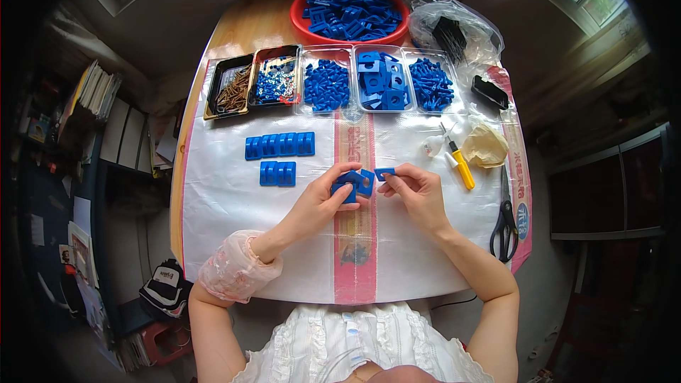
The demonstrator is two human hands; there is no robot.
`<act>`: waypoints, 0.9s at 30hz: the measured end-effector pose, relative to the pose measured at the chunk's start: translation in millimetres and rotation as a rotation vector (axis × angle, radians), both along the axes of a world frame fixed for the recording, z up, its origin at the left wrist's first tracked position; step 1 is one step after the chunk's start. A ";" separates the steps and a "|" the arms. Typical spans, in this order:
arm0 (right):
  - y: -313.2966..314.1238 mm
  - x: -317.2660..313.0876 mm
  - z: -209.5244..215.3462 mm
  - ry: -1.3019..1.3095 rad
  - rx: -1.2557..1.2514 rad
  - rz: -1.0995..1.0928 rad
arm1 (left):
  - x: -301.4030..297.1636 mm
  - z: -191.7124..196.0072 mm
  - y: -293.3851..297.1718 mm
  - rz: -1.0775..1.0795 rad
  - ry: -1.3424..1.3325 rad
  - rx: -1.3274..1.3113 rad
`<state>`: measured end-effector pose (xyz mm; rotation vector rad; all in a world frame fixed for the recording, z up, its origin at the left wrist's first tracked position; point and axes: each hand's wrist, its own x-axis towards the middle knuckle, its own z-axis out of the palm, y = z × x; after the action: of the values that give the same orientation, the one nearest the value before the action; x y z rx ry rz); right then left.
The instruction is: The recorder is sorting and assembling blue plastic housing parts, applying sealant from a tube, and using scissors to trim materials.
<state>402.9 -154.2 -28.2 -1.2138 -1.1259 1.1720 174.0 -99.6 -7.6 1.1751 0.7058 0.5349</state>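
Near the middle of the table, my left hand (323,195) is closed around several blue plastic plates (364,183), at least one with a round hole. Just to the right, my right hand (417,195) pinches a single blue plate (384,173) between thumb and fingers, close beside those in the left. To the left of my hands lie two rows of blue plastic parts with raised humps, a longer row (280,145) and a shorter row (277,174) nearer me. A clear tray (410,105) at the back holds more square blue plates with holes (383,81).
Trays of brown screws (233,91), small blue and metallic parts (275,84), and blue pieces (327,86) (431,85) line the back. Behind stands a red basin (299,27) of blue parts. A yellow-handled screwdriver (462,167) and black scissors (504,230) lie at the right.
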 end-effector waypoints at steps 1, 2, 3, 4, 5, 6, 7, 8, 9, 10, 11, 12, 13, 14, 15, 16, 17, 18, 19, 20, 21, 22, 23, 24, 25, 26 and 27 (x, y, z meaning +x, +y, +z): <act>-1.5 -0.7 -0.8 -0.036 0.069 -0.035 | 1.8 3.7 -2.7 0.017 0.044 0.065; -1.0 -1.4 3.4 -0.235 0.231 -0.044 | 2.5 8.8 -5.3 0.037 0.092 0.130; -1.0 -1.6 10.9 -0.433 0.393 -0.053 | 3.0 11.7 -7.5 0.047 0.106 0.153; -1.3 -2.1 15.7 -0.632 0.554 -0.063 | 3.4 14.0 -9.5 0.056 0.120 0.175; -3.7 -4.3 16.6 -0.604 0.547 -0.068 | 4.3 15.0 -10.4 0.061 0.130 0.199; -4.9 -6.0 17.7 -0.598 0.557 -0.076 | 4.2 14.2 -10.7 0.056 0.143 0.226; -6.0 -7.4 18.8 -0.593 0.566 -0.082 | 3.6 12.8 -10.9 0.051 0.156 0.252; -6.3 -8.1 19.9 -0.587 0.578 -0.088 | 3.3 12.8 -10.8 0.048 0.170 0.280; -7.1 -8.0 20.2 -0.587 0.579 -0.092 | 3.2 14.4 -11.5 0.053 0.194 0.338; -7.9 -7.9 20.4 -0.586 0.581 -0.096 | 3.1 17.1 -12.7 0.057 0.218 0.397; -8.4 -8.1 20.9 -0.586 0.583 -0.099 | 2.8 18.8 -13.6 0.063 0.242 0.455; -8.4 -8.7 21.9 -0.580 0.574 -0.099 | 2.9 15.6 -13.2 0.077 0.244 0.558; -8.3 -9.8 23.1 -0.575 0.566 -0.099 | 3.1 9.0 -12.2 0.091 0.246 0.660; -8.2 -10.2 23.3 -0.568 0.552 -0.100 | 3.8 6.6 -11.3 0.103 0.249 0.759; -8.7 -10.0 20.9 -0.492 0.480 -0.074 | 3.6 5.7 -11.0 0.099 0.280 0.822; -9.4 -9.5 16.5 -0.417 0.408 -0.049 | 3.8 5.7 -10.6 0.095 0.310 0.884; -10.2 -10.6 16.5 -0.341 0.338 -0.025 | 3.5 6.1 -11.0 0.092 0.340 0.949; -10.1 -11.2 17.5 -0.165 0.214 -0.023 | 4.0 7.2 -12.0 0.094 0.328 0.918; -8.8 -11.8 19.6 0.012 0.090 -0.021 | 5.1 8.9 -13.4 0.095 0.315 0.887; -7.1 -12.2 23.8 0.188 -0.036 -0.018 | 5.7 9.9 -14.6 0.097 0.303 0.856; -5.4 -9.4 28.1 0.215 -0.121 0.004 | 5.2 9.5 -15.2 0.089 0.295 0.832; -5.0 -7.8 28.1 0.226 -0.141 0.010 | 4.4 8.3 -15.5 0.081 0.288 0.808; -4.7 -6.0 27.6 0.236 -0.161 0.015 | 4.0 7.3 -15.4 0.073 0.280 0.784; -4.5 -5.0 27.1 0.246 -0.180 0.020 | 3.8 6.7 -15.2 0.063 0.291 0.775; -4.8 -5.0 26.4 0.247 -0.186 0.018 | 3.5 6.3 -15.0 0.053 0.301 0.765; -5.3 -5.3 25.7 0.247 -0.192 0.016 | 3.7 6.1 -14.6 0.043 0.310 0.756; -5.3 -5.4 25.2 0.246 -0.197 0.014 | 3.6 6.2 -14.4 0.055 0.315 0.769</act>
<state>397.5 -159.4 -2.9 -1.1721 -0.8511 1.4264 177.6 -114.0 -1.5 1.9929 0.8282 0.7041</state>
